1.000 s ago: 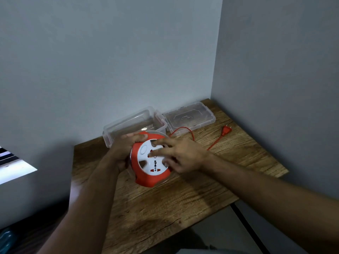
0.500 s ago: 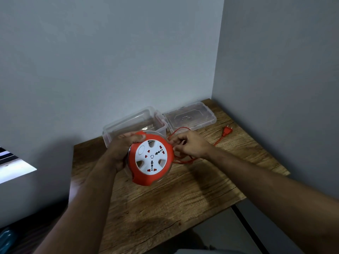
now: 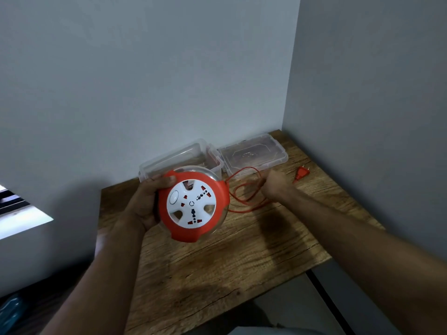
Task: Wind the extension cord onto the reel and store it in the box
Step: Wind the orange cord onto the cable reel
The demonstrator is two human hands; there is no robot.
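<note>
My left hand (image 3: 145,204) grips the round orange and white cord reel (image 3: 193,206) from its left side and holds it tilted above the wooden table (image 3: 242,262). The socket face of the reel looks up at me. An orange cord (image 3: 244,189) leaves the reel's right edge and lies in loose loops on the table. My right hand (image 3: 275,186) is closed on this cord to the right of the reel. The orange plug (image 3: 302,174) lies on the table farther right. Behind the reel stands the clear plastic box (image 3: 183,155), open.
The box's clear lid (image 3: 254,154) lies flat to the right of the box, near the corner where two grey walls meet. The table's front edge runs close to my body, with floor beyond it at the lower right.
My right hand has left the reel's face and moved right along the cord, pulling it out sideways. The left hand has lifted and turned the reel slightly toward me.
</note>
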